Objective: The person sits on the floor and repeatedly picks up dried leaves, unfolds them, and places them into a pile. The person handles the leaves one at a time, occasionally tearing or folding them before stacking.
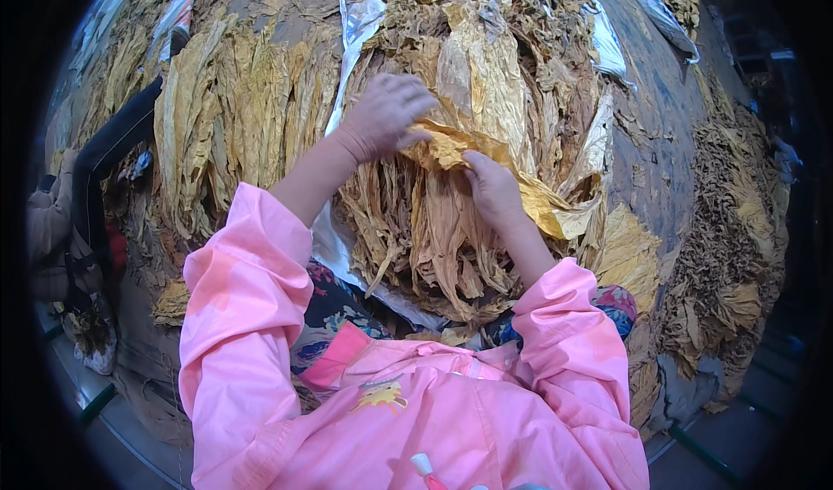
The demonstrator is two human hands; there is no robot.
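A golden-yellow dried leaf, apparently tobacco (pixel 533 204), stretches slantwise over the heap before me. My right hand (pixel 496 189) pinches its crumpled upper part between thumb and fingers. At that leaf's left end is my left hand (pixel 390 116), slightly blurred, with thumb and fingers apart; whether it touches the leaf is unclear. Under both hands lies a thick pile of brown and tan dried leaves (pixel 449 230). Longer pale leaves (pixel 485 80) rest on top of the pile, beyond my hands.
A white plastic sheet (pixel 335 249) edges the pile on the left. Further left stands a row of long yellow leaves (pixel 241 100), with another person's dark sleeve (pixel 117 139) beside it. At the right are a broad yellow leaf stack (pixel 628 252) and a heap of shrivelled brown leaves (pixel 709 230).
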